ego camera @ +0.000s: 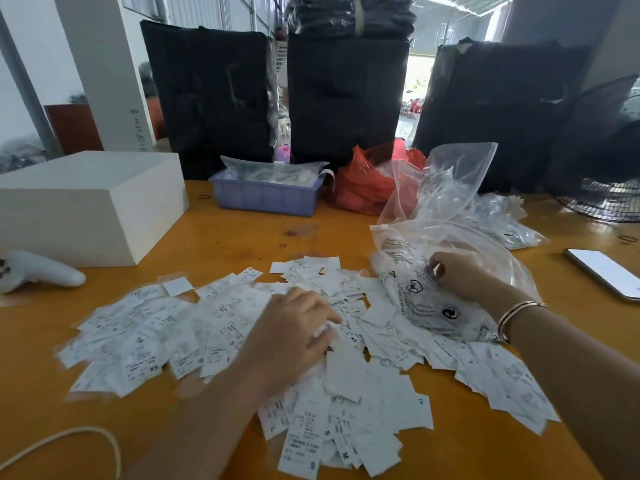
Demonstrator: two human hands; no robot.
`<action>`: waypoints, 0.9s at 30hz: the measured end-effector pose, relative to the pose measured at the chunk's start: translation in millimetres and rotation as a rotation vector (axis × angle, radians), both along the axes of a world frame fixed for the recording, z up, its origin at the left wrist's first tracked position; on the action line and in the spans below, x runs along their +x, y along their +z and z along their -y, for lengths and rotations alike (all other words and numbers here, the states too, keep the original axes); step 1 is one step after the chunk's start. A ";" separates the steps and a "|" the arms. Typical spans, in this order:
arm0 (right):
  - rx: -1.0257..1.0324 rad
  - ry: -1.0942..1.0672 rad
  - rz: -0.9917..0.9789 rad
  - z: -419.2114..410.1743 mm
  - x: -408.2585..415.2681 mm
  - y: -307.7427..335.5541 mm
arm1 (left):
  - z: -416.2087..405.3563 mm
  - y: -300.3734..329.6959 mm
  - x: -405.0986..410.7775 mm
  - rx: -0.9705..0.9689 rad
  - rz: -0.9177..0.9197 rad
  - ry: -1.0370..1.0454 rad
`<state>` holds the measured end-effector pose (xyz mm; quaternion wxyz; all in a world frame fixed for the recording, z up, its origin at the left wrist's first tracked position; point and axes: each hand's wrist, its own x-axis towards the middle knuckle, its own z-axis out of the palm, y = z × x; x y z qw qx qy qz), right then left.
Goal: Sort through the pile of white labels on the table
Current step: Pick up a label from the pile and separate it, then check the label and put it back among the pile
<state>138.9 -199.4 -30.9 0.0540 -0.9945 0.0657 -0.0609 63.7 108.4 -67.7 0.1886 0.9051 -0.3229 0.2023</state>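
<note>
Fingers first: the left hand [294, 327] is down in the middle of the spread, fingers curled, thumb and fingertips closing on what looks like a small white label or two at its right edge, though motion blur softens that. Over on the right, the right hand [457, 275] has its fingers bent and pinching the clear plastic bag [433, 299], the printed one lying on the right side of the heap, with gold bangles [516, 317] on the wrist.

Now outward. The pile of white labels [242, 341] fans out all around both hands: under the left palm, to its left toward the near-left edge, down toward the near edge where size letters S, M, L and XS show, and tucked beneath the bag on the right. So the labels touch the left fingers directly, while the right fingers meet plastic, with labels just beside and below.

How far along? Early, by my reading. The labels lie mixed and overlapping, with no separate stacks by size anywhere that I can make out. Nearly all the sorting is left.

Further out on the orange table [242, 237]: a white box [93, 202] far left, a blue tray [266, 195] of bagged items at the far middle, a red bag [367, 181] beside it, and a phone [606, 271] at the right.
</note>
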 end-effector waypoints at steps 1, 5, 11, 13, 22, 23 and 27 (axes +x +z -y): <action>-0.036 0.001 0.012 -1.2 -0.3 0.3 | 2.4 -2.7 0.3 0.028 -0.029 -0.051; 0.189 0.005 0.332 -10.3 -4.0 7.6 | 3.2 -9.5 5.2 0.093 -0.041 -0.123; 0.589 0.319 0.589 -80.3 -43.7 27.8 | 1.6 -11.7 8.3 0.039 -0.051 -0.037; 0.821 0.377 0.407 -107.5 -60.6 21.4 | 1.0 -7.3 6.5 -0.229 -0.129 0.010; 1.286 0.365 0.211 -153.4 -78.0 -22.7 | -2.8 3.2 2.8 -0.537 -0.371 0.106; 1.333 0.359 0.212 -151.8 -77.8 -24.6 | -3.1 4.1 2.4 -0.560 -0.383 0.103; 1.435 0.370 0.179 -143.7 -77.8 -28.6 | -5.2 6.0 3.0 -0.655 -0.436 0.045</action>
